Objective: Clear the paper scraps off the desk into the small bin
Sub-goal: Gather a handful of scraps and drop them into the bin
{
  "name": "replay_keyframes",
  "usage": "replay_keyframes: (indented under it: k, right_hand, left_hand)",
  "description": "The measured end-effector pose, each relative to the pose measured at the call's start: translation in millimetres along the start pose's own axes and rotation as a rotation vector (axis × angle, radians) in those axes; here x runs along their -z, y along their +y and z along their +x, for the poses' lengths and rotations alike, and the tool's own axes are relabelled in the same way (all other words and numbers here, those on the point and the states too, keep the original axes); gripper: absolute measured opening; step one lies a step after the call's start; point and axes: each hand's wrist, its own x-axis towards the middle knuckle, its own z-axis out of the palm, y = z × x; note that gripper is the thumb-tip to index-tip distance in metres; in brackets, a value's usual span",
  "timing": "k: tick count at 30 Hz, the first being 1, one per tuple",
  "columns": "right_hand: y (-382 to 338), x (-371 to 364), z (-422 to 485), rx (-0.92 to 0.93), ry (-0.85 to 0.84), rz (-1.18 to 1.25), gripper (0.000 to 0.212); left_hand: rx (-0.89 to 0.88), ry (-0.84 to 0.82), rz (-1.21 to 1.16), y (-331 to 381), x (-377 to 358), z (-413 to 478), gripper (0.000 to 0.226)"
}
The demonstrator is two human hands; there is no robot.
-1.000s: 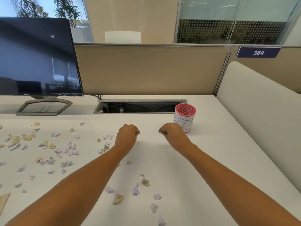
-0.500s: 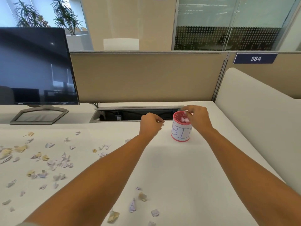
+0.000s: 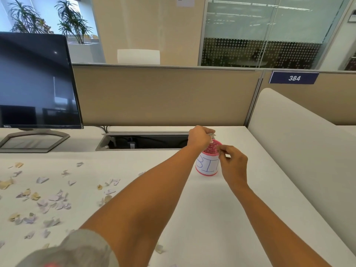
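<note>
Pinching a paper scrap (image 3: 212, 134) in the left hand (image 3: 200, 138) above the small pink bin (image 3: 207, 166) right of centre, ready for dropping in, curling the right hand (image 3: 234, 164) beside the rim, contents impossible to tell, leaving loose scraps (image 3: 54, 199) littering the desk (image 3: 212, 209) at lower left.

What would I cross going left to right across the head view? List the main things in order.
Dell monitor → cable hatch → small bin → 384 number plate
</note>
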Motion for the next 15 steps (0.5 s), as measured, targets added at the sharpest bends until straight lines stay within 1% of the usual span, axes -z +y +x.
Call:
replay_keyframes:
  k: [3, 5, 9, 12, 15]
  right_hand:
    - [2, -3, -9, -0.026, -0.034, 0.009, 0.021]
    - [1, -5, -15, -0.037, -0.056, 0.015, 0.020]
    - [-5, -9, -29, 0.006, -0.101, 0.068, 0.015]
    - [-10, -15, -43, 0.032, -0.166, 0.100, 0.015]
    - [-14, -23, -55, 0.043, -0.217, 0.129, 0.016]
  left_hand:
    - [-0.021, -0.027, 0.045, 3, 1, 1, 0.036]
    - [-0.026, -0.041, 0.059, 0, 5, 0, 0.034]
    - [-0.041, -0.036, 0.074, -19, 24, -6, 0.028]
    - [0.005, -0.035, 0.139, -43, 41, -8, 0.026]
    - [0.071, -0.013, 0.123, -62, 52, -9, 0.026]
